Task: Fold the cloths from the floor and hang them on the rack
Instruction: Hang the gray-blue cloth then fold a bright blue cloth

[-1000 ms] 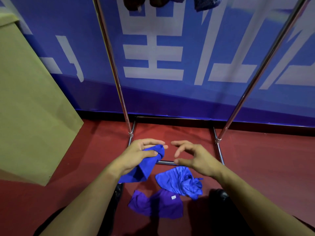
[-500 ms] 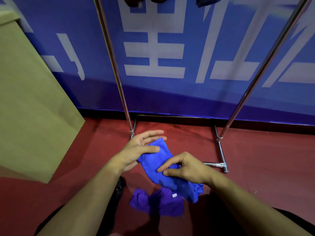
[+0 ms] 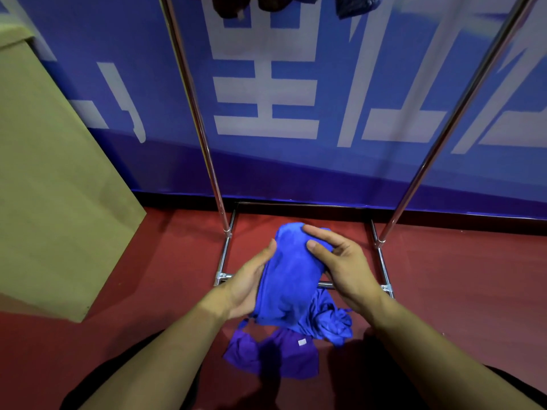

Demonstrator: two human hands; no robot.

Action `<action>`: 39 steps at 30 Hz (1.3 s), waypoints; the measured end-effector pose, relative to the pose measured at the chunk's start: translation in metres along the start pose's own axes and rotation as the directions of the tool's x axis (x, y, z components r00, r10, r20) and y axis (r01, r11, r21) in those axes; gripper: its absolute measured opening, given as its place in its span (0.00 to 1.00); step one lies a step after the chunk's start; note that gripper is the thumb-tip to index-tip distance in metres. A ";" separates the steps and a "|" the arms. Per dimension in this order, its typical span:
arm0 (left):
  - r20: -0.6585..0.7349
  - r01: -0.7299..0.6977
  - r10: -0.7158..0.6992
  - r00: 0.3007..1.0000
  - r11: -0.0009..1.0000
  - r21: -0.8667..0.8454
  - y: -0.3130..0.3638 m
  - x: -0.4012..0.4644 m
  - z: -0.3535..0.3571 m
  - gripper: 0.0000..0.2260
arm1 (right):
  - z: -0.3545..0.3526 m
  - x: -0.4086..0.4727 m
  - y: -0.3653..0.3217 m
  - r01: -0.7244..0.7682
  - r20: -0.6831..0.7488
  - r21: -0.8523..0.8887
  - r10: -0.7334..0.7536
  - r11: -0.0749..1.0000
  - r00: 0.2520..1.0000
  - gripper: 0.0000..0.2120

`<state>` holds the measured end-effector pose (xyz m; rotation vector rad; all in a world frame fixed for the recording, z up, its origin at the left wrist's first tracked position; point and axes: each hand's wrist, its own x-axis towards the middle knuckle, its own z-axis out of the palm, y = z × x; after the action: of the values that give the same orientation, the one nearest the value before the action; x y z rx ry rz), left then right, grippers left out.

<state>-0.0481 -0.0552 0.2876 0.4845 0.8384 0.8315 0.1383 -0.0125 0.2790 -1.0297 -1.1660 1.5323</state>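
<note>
A bright blue cloth (image 3: 288,276) is held up between both hands above the red floor. My left hand (image 3: 247,284) cups its left side from below, and my right hand (image 3: 343,261) presses on its upper right with thumb and fingers. A second blue cloth (image 3: 331,321) lies crumpled on the floor just behind and under it. A purple cloth (image 3: 275,356) with a small white label lies flat nearer to me. The metal rack (image 3: 207,149) stands ahead, its two slanted poles rising from a floor frame. Dark cloths (image 3: 266,2) hang at the top edge.
A large tan cardboard panel (image 3: 59,187) leans at the left. A blue banner wall (image 3: 296,84) with white characters closes the back. The rack's base bars (image 3: 225,258) lie on the red floor (image 3: 458,276) around my hands.
The right hand has joined the left on the blue cloth. Both hands have lifted it and brought it into a narrower, upright bundle in front of the rack base.
</note>
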 end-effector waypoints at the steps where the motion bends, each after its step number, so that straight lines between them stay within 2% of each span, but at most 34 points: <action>1: 0.001 -0.027 0.027 1.000 0.998 0.054 0.000 0.001 0.001 0.23 | -0.003 0.002 0.002 0.011 -0.018 -0.036 -0.012 0.999 1.000 0.13; 3: -0.075 -0.084 0.103 0.992 0.971 0.222 0.001 0.004 0.000 0.18 | -0.005 0.003 0.003 -0.002 -0.029 -0.093 -0.001 0.996 1.000 0.13; 5: -0.124 -0.143 0.190 0.974 0.938 0.315 0.001 0.007 -0.002 0.14 | -0.004 0.002 0.001 -0.038 -0.014 -0.114 0.036 0.993 0.999 0.13; 10: -0.193 -0.243 0.309 0.931 0.922 0.301 0.012 0.007 -0.009 0.11 | -0.012 0.005 -0.009 -0.188 -0.015 -0.148 0.188 0.971 0.982 0.10; 12: -0.235 -0.235 0.310 0.921 0.925 0.300 0.017 0.005 -0.012 0.13 | -0.018 0.006 -0.010 -0.171 -0.051 -0.210 0.164 0.963 0.985 0.09; 14: -0.235 -0.224 0.297 0.926 0.930 0.293 0.019 0.004 -0.016 0.12 | -0.021 0.006 -0.007 -0.080 -0.058 -0.290 0.067 0.954 0.996 0.07; 17: -0.179 -0.204 0.253 0.951 0.946 0.254 0.020 0.001 -0.016 0.11 | -0.020 0.001 -0.006 0.128 0.121 -0.420 -0.084 0.899 0.989 0.14; 19: -0.118 -0.192 0.220 0.968 0.959 0.210 0.021 -0.002 -0.014 0.10 | -0.016 -0.004 -0.011 0.216 0.270 -0.432 -0.103 0.876 0.957 0.20; 21: -0.082 -0.161 0.176 0.981 0.974 0.160 0.021 -0.004 -0.015 0.12 | -0.009 -0.010 -0.014 0.202 0.367 -0.371 -0.057 0.906 0.929 0.25; 23: -0.024 -0.130 0.135 0.991 0.980 0.148 0.020 -0.005 -0.014 0.17 | 0.000 -0.015 -0.015 0.130 0.397 -0.271 -0.012 0.954 0.918 0.26; 25: 0.009 -0.108 0.107 0.994 0.982 0.152 0.019 -0.006 -0.012 0.18 | 0.008 -0.019 -0.015 0.111 0.335 -0.235 -0.027 0.966 0.942 0.21; 28: 0.007 -0.054 0.053 0.999 0.990 0.130 0.022 -0.006 -0.011 0.22 | 0.010 -0.019 -0.011 0.244 0.212 -0.369 -0.174 0.897 0.962 0.08; 30: -0.004 -0.008 0.009 1.000 0.994 0.108 0.024 -0.004 -0.013 0.25 | 0.008 -0.018 -0.010 0.303 0.184 -0.480 -0.243 0.824 0.952 0.06; 31: -0.033 -0.006 0.010 0.999 0.993 0.120 0.024 -0.002 -0.014 0.25 | 0.007 -0.016 -0.010 0.312 0.168 -0.538 -0.262 0.783 0.950 0.05; 33: -0.204 -0.050 0.101 0.974 0.969 0.241 0.020 0.006 -0.016 0.23 | 0.006 -0.013 -0.010 0.277 0.124 -0.642 -0.259 0.715 0.958 0.05; 35: -0.348 -0.111 0.307 0.886 0.869 0.483 0.012 0.012 -0.019 0.28 | 0.006 -0.010 -0.011 0.192 0.057 -0.693 -0.213 0.695 0.975 0.08; 37: -0.264 -0.207 0.468 0.843 0.736 0.645 -0.001 0.017 -0.022 0.28 | 0.004 -0.007 -0.009 0.111 0.000 -0.729 -0.162 0.676 0.987 0.10; 39: -0.133 -0.229 0.481 0.867 0.621 0.749 -0.014 0.021 -0.017 0.24 | 0.004 -0.005 -0.008 0.053 -0.041 -0.738 -0.122 0.673 0.992 0.12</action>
<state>-0.0470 -0.0460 0.2589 1.2813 1.4179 0.9514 0.1369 -0.0172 0.2879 -1.5148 -1.8100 0.8974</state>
